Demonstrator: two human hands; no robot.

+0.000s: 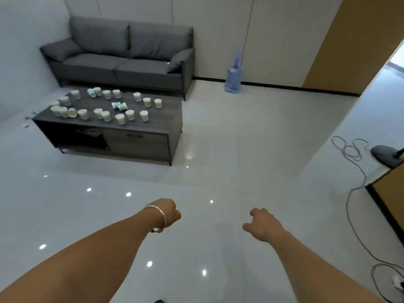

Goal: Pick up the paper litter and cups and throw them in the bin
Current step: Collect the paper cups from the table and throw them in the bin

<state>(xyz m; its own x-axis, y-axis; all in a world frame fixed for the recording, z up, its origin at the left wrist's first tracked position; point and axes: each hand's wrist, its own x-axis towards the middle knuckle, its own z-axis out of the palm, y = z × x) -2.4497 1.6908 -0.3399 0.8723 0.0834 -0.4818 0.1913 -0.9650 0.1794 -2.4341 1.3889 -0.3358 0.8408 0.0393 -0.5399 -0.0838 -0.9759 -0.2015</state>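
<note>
Across the room, on the dark low worktop (172, 112) at upper left, stand the paper cups (106, 116), some twenty of them, pale with green or teal bands and spread loosely over the whole top. Most are upright. One near the back edge lies tipped on its side (91, 92), and near the middle sits a small heap of crumpled teal-and-white pieces (119, 106); whether they are crushed cups or paper is hard to tell.

Both bare forearms reach forward over the glossy white tiled floor (218, 149), well short of the worktop. The left hand (168, 213), with a thin bangle (156, 215) on its wrist, is clenched into a loose fist with the knuckles forward, and nothing shows in it. The right hand (262, 224) is relaxed, its fingers drooping in a slack curl with the thumb out to the side, holding nothing.

A grey two-seat sofa (122, 62) stands just behind the worktop against the wall. A blue water-cooler bottle (233, 78) stands on the floor to its right. A long cable (352, 193) snakes over the tiles at the right edge, near a dark round stand base (383, 153).
</note>
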